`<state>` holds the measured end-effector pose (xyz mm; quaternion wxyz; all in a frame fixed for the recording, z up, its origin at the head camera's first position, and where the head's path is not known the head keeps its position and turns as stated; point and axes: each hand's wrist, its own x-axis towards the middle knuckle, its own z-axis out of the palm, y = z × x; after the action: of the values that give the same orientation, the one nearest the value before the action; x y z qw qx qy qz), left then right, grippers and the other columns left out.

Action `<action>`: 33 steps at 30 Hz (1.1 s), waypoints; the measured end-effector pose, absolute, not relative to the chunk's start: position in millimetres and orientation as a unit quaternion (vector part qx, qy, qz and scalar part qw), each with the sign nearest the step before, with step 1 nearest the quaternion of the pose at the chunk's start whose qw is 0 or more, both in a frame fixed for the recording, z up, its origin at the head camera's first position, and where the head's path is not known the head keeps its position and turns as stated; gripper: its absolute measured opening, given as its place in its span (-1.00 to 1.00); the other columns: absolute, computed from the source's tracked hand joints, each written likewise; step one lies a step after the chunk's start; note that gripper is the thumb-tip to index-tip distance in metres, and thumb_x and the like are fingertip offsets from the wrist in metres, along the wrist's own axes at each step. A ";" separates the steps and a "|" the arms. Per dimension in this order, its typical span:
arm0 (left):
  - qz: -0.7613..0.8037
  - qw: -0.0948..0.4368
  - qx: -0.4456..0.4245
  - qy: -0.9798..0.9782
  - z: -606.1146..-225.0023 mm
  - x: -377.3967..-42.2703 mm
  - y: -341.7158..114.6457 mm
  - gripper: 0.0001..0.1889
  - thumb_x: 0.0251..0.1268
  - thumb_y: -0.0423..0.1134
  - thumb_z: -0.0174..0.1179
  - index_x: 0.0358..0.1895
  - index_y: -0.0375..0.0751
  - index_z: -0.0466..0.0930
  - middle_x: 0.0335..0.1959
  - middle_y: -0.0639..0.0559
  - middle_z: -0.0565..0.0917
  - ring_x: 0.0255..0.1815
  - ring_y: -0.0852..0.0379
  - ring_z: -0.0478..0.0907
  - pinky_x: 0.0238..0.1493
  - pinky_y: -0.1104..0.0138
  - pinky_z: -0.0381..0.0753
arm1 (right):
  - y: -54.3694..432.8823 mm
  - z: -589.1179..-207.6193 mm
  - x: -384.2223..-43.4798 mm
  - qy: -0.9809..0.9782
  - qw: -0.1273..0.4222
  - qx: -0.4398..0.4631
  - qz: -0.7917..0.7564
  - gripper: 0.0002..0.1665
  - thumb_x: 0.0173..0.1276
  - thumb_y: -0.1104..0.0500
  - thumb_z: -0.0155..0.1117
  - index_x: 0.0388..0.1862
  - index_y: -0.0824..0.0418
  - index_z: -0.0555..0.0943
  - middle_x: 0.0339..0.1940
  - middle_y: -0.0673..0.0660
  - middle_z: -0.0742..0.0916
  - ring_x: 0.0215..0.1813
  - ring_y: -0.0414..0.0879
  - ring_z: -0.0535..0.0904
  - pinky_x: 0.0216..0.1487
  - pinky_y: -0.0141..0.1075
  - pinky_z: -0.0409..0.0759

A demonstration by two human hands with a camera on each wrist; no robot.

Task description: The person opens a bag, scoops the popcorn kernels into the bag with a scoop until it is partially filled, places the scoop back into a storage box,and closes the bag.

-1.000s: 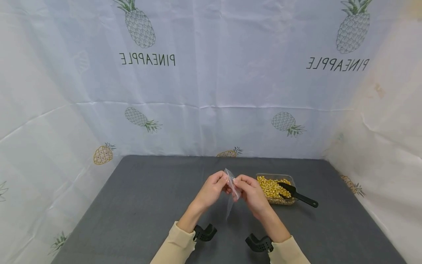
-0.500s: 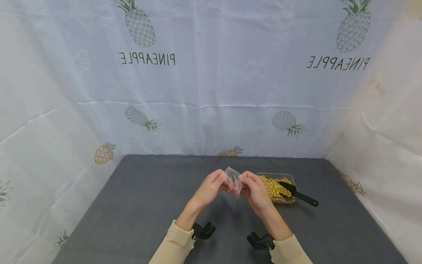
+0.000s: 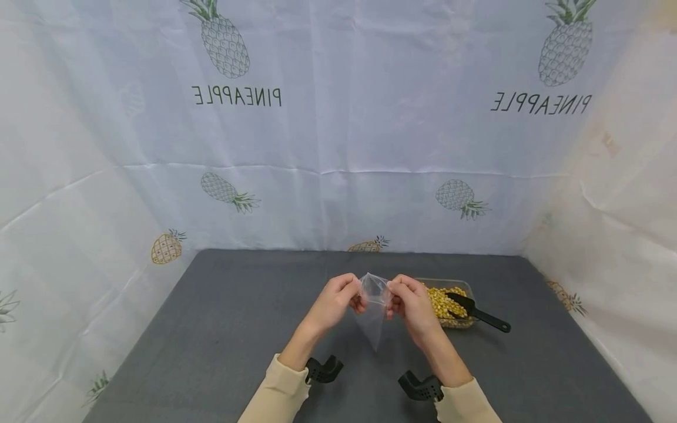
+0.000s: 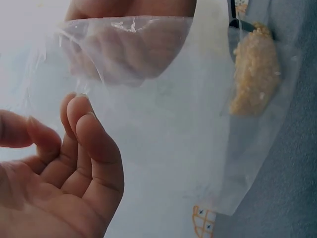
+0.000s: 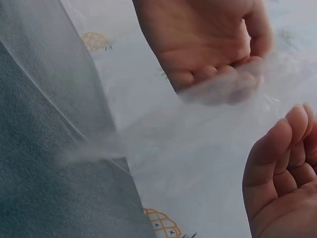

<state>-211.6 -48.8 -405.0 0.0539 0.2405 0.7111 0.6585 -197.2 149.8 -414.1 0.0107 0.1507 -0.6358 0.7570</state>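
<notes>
A clear plastic bag hangs between the two hands above the middle of the table, its mouth spread at the top and its lower end tapering down. The left hand pinches one side of the mouth, and the right hand pinches the other. In the left wrist view the bag is see-through, with nothing visible inside it. Just beyond the right hand stands a clear container of yellow corn kernels, partly hidden by that hand. A black scoop rests in the kernels.
A dark grey cloth covers the table. Behind and at both sides hangs a white curtain with pineapple prints. The scoop's handle sticks out over the container's right side. Each wrist wears a black camera mount.
The bag's mouth has gone from nearly flat to spread, and its body now hangs down into view. The right hand has shifted slightly right. Container and scoop have stayed put.
</notes>
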 end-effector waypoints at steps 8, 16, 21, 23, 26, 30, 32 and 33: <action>0.625 0.049 0.243 0.740 -402.7 -212.1 -58.2 -0.64 0.60 -0.26 0.01 -0.45 -0.36 0.48 -0.53 -0.08 0.60 -0.52 0.08 0.58 -0.32 0.23 0.68 | 157.3 -409.7 -196.4 -0.681 0.028 0.144 0.717 -0.63 0.55 0.27 0.12 -0.49 0.43 0.44 -0.68 0.04 0.54 -0.64 -0.16 0.47 -0.57 -0.25 0.56; 0.611 0.050 0.261 0.746 -399.7 -212.5 -69.9 -0.64 0.58 -0.23 0.09 -0.46 -0.34 0.51 -0.52 -0.10 0.60 -0.49 -0.02 0.59 -0.31 0.21 0.67 | 164.2 -408.1 -197.1 -0.705 0.021 0.164 0.690 -0.62 0.55 0.27 0.14 -0.45 0.51 0.45 -0.66 0.07 0.55 -0.63 -0.12 0.48 -0.54 -0.19 0.61; 0.612 0.049 0.282 0.737 -399.7 -212.4 -68.6 -0.67 0.58 -0.25 0.10 -0.43 -0.36 0.52 -0.50 -0.16 0.59 -0.49 -0.06 0.58 -0.32 0.23 0.66 | 164.9 -407.9 -196.4 -0.707 0.028 0.173 0.686 -0.62 0.56 0.26 0.14 -0.46 0.50 0.47 -0.65 0.09 0.55 -0.63 -0.08 0.49 -0.53 -0.16 0.62; 0.612 0.050 0.290 0.734 -400.3 -212.4 -66.4 -0.68 0.59 -0.24 0.09 -0.40 -0.36 0.53 -0.48 -0.18 0.60 -0.47 -0.12 0.58 -0.31 0.22 0.66 | 164.8 -408.1 -196.2 -0.707 0.032 0.175 0.685 -0.61 0.57 0.25 0.13 -0.47 0.48 0.46 -0.65 0.10 0.55 -0.64 -0.05 0.49 -0.53 -0.15 0.62; 0.610 0.047 0.297 0.734 -400.9 -211.9 -63.2 -0.71 0.60 -0.23 0.09 -0.34 -0.34 0.57 -0.44 -0.19 0.61 -0.43 -0.18 0.59 -0.29 0.16 0.67 | 164.6 -408.1 -196.1 -0.705 0.036 0.176 0.686 -0.60 0.58 0.24 0.11 -0.48 0.47 0.45 -0.65 0.11 0.54 -0.64 -0.01 0.49 -0.53 -0.13 0.62; 0.603 0.019 0.296 0.740 -400.8 -210.3 -60.5 -0.81 0.57 -0.22 0.12 -0.18 -0.27 0.62 -0.32 -0.12 0.65 -0.31 -0.11 0.62 -0.20 0.17 0.67 | 164.5 -407.2 -195.5 -0.697 0.036 0.175 0.694 -0.59 0.60 0.22 0.10 -0.46 0.48 0.45 -0.64 0.09 0.55 -0.63 -0.03 0.51 -0.52 -0.14 0.61; 0.591 -0.015 0.305 0.747 -401.6 -209.6 -59.3 -0.82 0.54 -0.20 0.17 -0.03 -0.24 0.63 -0.19 -0.10 0.67 -0.18 -0.05 0.63 -0.10 0.19 0.65 | 164.2 -405.9 -195.0 -0.693 0.034 0.170 0.699 -0.59 0.60 0.21 0.10 -0.44 0.49 0.44 -0.64 0.07 0.55 -0.62 -0.07 0.51 -0.52 -0.17 0.60; 0.579 -0.034 0.311 0.753 -402.2 -209.3 -58.6 -0.74 0.52 -0.14 0.20 0.06 -0.24 0.62 -0.11 -0.09 0.66 -0.10 -0.02 0.62 -0.03 0.19 0.64 | 163.9 -405.4 -194.6 -0.692 0.033 0.168 0.702 -0.59 0.60 0.21 0.10 -0.43 0.50 0.44 -0.63 0.06 0.56 -0.62 -0.09 0.52 -0.52 -0.18 0.60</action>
<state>-209.3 -58.6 -402.2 -0.0343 0.3108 0.7527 0.5793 -194.6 163.9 -405.4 0.0328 0.1675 -0.6917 0.7017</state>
